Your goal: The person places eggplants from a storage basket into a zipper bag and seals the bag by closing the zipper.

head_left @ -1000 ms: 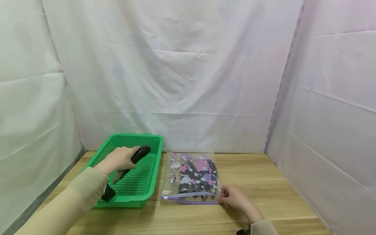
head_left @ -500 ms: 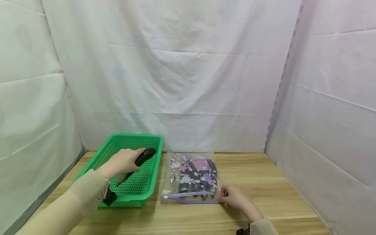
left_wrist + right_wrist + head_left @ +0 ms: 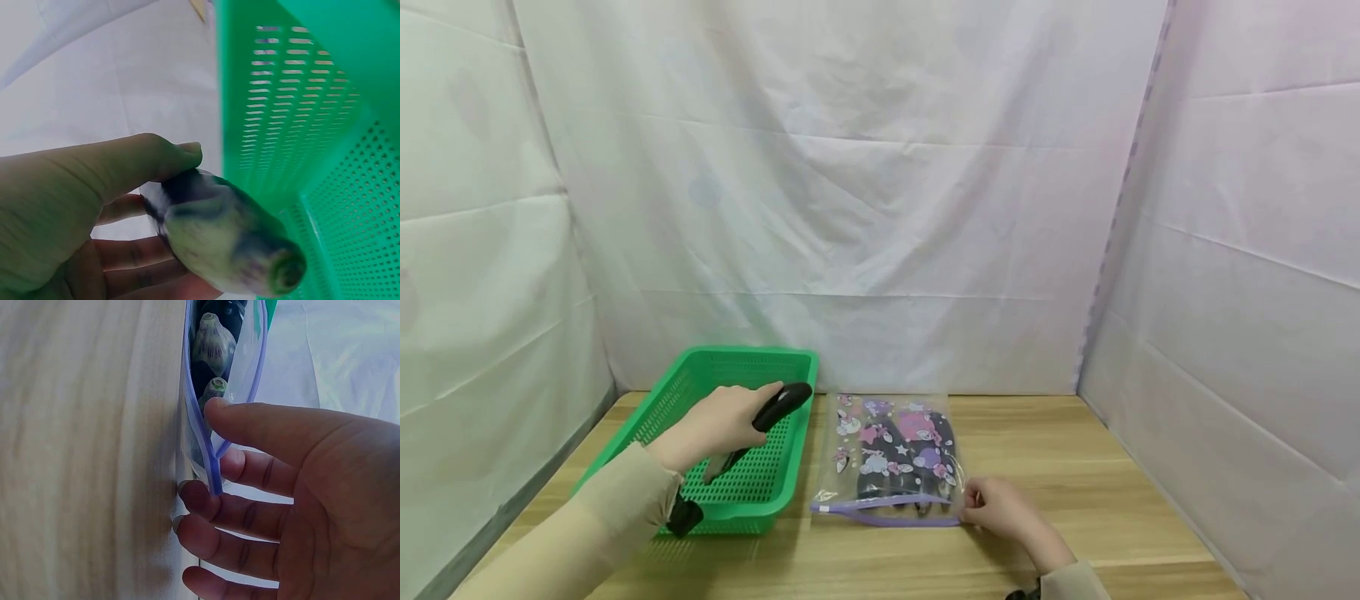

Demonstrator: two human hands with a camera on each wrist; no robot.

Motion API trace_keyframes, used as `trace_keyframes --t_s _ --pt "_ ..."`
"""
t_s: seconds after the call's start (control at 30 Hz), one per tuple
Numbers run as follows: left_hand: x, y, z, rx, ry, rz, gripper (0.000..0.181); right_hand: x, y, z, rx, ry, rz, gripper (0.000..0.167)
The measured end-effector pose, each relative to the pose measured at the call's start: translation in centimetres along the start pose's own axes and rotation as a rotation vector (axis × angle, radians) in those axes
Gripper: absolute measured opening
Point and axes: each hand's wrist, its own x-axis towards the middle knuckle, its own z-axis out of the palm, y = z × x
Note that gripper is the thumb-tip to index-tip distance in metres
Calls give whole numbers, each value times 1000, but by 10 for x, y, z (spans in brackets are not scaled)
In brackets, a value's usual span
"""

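My left hand (image 3: 718,425) grips a dark eggplant (image 3: 782,406) above the green basket, its black end pointing toward the bag. In the left wrist view the pale, purple-streaked stem end of that eggplant (image 3: 219,240) shows, with the thumb on top and fingers around the far side. A clear zip bag (image 3: 842,475) with a cartoon print and purple zip edge lies flat on the table, mouth parted. Inside it are dark eggplants (image 3: 214,347), stem ends toward the opening. My right hand (image 3: 1000,504) pinches the right corner of the bag's zip edge between thumb and index finger.
The green perforated basket (image 3: 805,425) stands at the left, close beside the bag. Under everything is a wood-grain table (image 3: 1052,450). White cloth walls (image 3: 880,208) enclose the back and both sides.
The left hand has moved rightward with the eggplant, bringing its dark end to the basket's right rim. The right hand keeps its place at the bag's corner.
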Motion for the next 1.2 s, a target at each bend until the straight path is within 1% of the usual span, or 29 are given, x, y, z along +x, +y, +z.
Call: trace_keyframes --t_s 0.2,0.4,0.43,0.63,0.77,0.9,1.0,1.13,1.2 --pt "1 12 -6 11 11 29 77 -2 1 0 30 -11 3 23" --pt "0 25 -9 22 23 66 77 -3 3 1 24 -15 3 23" --pt "0 27 -9 18 27 80 77 -3 3 1 24 -15 6 23" --pt "-1 39 -6 -8 32 113 76 -2 1 -1 23 -28 32 24" --pt "-1 47 -3 -4 37 127 77 0 -1 0 20 -29 35 24" --pt "-4 54 0 16 53 163 76 2 -2 2 7 -27 24 25" --pt "-7 61 3 19 58 204 77 4 -2 2 3 -29 22 25" --pt "-10 73 5 -11 66 245 79 6 -3 0 8 -20 23 25" --pt "-12 79 7 -33 54 261 79 6 -2 0 -3 -20 16 25"
